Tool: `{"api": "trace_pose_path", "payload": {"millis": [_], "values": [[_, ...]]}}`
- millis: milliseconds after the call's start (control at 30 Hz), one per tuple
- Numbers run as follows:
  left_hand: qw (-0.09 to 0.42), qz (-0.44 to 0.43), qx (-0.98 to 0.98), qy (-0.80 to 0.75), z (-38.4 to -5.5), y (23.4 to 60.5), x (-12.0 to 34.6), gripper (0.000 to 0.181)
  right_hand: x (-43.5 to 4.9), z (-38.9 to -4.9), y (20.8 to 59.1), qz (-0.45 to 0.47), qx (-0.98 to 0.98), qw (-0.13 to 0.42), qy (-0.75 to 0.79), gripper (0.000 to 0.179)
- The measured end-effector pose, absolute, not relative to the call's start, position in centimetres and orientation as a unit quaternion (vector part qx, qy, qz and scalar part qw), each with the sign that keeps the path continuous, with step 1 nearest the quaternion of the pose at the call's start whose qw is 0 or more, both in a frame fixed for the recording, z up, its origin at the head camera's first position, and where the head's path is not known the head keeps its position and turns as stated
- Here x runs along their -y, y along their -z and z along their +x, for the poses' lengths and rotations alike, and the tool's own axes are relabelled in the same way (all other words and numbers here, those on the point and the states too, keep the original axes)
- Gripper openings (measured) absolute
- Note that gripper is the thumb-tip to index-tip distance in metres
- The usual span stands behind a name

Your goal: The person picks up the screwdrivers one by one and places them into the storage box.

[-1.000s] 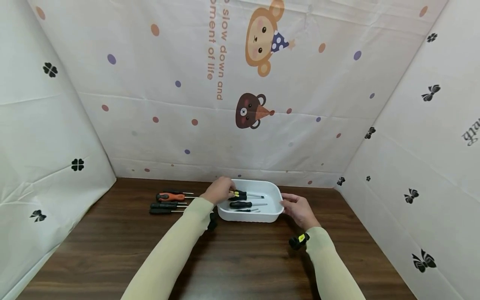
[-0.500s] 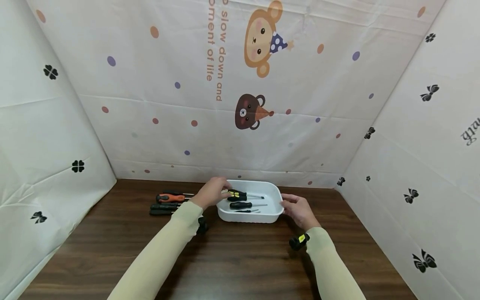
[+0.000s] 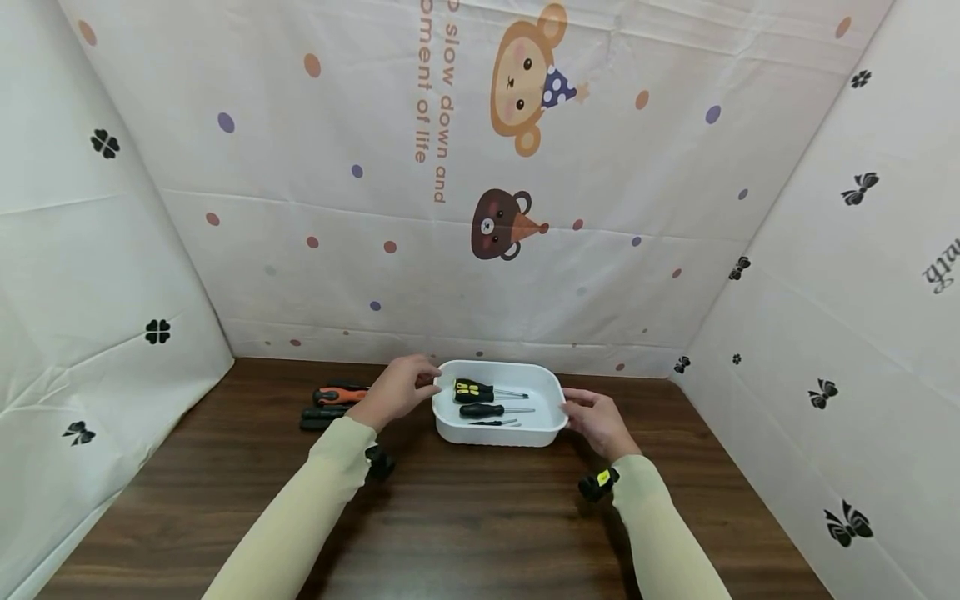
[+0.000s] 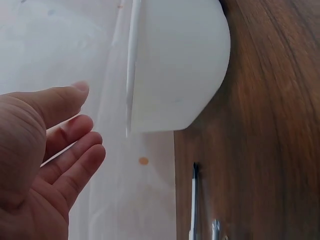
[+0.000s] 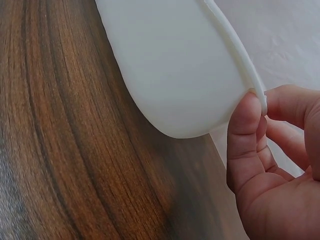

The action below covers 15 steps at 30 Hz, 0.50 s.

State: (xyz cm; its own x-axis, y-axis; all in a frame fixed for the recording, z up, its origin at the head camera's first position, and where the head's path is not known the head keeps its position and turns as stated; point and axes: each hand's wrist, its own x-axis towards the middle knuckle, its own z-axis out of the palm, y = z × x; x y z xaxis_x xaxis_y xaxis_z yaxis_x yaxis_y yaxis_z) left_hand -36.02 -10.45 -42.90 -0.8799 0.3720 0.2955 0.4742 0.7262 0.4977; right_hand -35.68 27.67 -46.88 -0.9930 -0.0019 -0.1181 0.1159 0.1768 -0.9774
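In the head view a white plastic tray [image 3: 498, 437] stands on the brown wooden table. Inside lie a screwdriver with a thick black-and-yellow handle [image 3: 472, 392], a black-handled screwdriver [image 3: 482, 411] and a thin dark one [image 3: 491, 423]. My right hand [image 3: 597, 422] pinches the tray's right rim; in the right wrist view the thumb [image 5: 244, 130] and a finger meet across that rim. My left hand [image 3: 399, 389] hovers just off the tray's left end. Its fingers are loosely bent around nothing, and the left wrist view shows a gap to the tray wall [image 4: 180, 70].
Left of the tray lie several more screwdrivers, one with an orange handle [image 3: 341, 396] and others with black handles [image 3: 322, 414]; my left hand and sleeve partly cover them. A printed cloth [image 3: 570, 300] hangs close behind the tray, and plain-patterned cloths flank both sides.
My left hand has let go of the black-and-yellow screwdriver in the tray and drawn back left past the rim. My right hand keeps its place on the rim.
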Motion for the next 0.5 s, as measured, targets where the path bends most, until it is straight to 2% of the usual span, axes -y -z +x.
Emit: {"api": "trace_pose_path", "payload": {"millis": [267,500], "values": [[0.12,-0.223,0.923,0.292,-34.3,43.6,12.7,0.027,-27.5,-35.5,46.8,0.044,-0.764,0.044,0.643,0.04],[0.113,-0.205,0.925,0.298,-32.9,44.2,14.8,0.028,-27.5,-35.4,46.8,0.04,-0.762,0.042,0.644,0.043]]}}
